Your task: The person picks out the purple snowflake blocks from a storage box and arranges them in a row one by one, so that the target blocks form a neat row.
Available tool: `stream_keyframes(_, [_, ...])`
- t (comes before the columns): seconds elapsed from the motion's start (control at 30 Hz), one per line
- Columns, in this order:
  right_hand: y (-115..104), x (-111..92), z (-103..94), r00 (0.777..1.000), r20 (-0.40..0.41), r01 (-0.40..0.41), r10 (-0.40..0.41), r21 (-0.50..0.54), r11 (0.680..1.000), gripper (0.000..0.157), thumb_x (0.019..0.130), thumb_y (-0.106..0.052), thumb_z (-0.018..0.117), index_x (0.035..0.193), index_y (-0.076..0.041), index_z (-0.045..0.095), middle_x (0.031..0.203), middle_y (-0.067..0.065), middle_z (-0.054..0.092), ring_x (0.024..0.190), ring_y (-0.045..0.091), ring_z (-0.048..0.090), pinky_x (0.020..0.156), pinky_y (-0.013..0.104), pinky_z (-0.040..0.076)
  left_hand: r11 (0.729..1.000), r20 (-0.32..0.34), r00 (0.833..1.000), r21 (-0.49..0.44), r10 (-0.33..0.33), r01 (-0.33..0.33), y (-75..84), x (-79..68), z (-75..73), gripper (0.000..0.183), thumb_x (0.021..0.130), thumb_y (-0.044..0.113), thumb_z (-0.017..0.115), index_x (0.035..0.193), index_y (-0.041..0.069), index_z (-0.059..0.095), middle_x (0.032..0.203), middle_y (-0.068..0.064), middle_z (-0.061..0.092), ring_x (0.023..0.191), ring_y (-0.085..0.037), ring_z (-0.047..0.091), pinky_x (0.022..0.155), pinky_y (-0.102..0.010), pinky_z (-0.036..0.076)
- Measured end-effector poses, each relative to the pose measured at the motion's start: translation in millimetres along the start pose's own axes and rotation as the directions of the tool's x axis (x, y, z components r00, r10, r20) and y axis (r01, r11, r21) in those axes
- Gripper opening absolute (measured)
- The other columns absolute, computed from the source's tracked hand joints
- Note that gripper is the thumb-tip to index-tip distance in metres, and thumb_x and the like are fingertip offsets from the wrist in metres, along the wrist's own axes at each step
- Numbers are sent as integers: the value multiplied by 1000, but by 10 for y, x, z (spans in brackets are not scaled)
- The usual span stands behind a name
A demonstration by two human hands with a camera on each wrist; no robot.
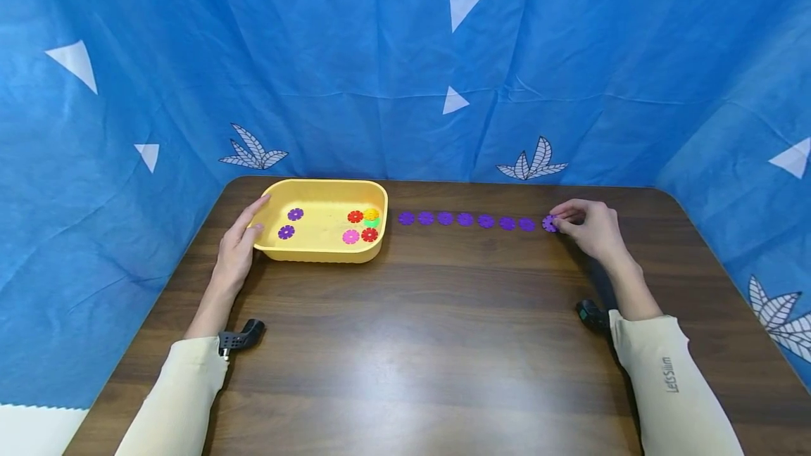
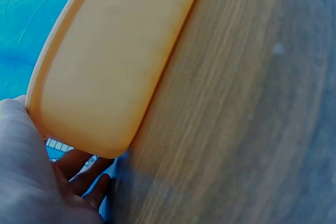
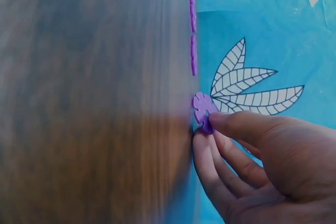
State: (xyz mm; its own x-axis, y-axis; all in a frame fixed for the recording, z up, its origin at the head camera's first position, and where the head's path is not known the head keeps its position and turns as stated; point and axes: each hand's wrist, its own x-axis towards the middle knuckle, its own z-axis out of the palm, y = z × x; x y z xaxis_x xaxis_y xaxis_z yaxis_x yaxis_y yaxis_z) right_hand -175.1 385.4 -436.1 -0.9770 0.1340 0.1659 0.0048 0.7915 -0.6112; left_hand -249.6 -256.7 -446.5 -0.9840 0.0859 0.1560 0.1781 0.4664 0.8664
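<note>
Near the table's back right, my right hand [image 1: 594, 231] pinches a purple snowflake disc [image 1: 548, 223] between thumb and fingers. In the right wrist view this notched disc [image 3: 200, 106] stands tilted on edge, low over the tabletop. To its left runs a straight row of several flat purple discs [image 1: 465, 219]. My left hand [image 1: 236, 252] grips the left end of a yellow tray [image 1: 323, 256], thumb over the rim and fingers round the outside. Inside the tray lie two purple discs [image 1: 286, 231] at left; red [image 1: 369, 234], pink [image 1: 350, 236], orange and green ones gather at right.
The brown wooden table [image 1: 405, 343] stretches in front of the tray and row. A blue cloth [image 1: 380, 55] with white triangles and leaf prints hangs behind the table and at both sides. Black wrist cameras [image 1: 243, 336] sit at both sleeves.
</note>
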Motion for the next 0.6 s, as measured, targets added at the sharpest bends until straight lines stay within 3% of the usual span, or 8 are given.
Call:
stream_keyframes(0.37, [4,23,40,998,56,-16,16,2,1000,17,95,-6,77,112,-3,78,98,19,79,90,33,72,79,30,45,1000,9,1000,16,2,-3,26,-11,17,52,111,19,40,163,27,44,170,-4,39,156,-28,35,122,-17,29])
stream_keyframes(0.6, [-11,52,63,998,51,-31,31,-4,1000,16,95,-6,77,111,-3,78,97,19,79,90,32,72,79,33,46,1000,5,1000,11,7,-7,12,-7,15,52,111,20,41,162,28,45,169,-3,40,155,-27,35,121,-17,30])
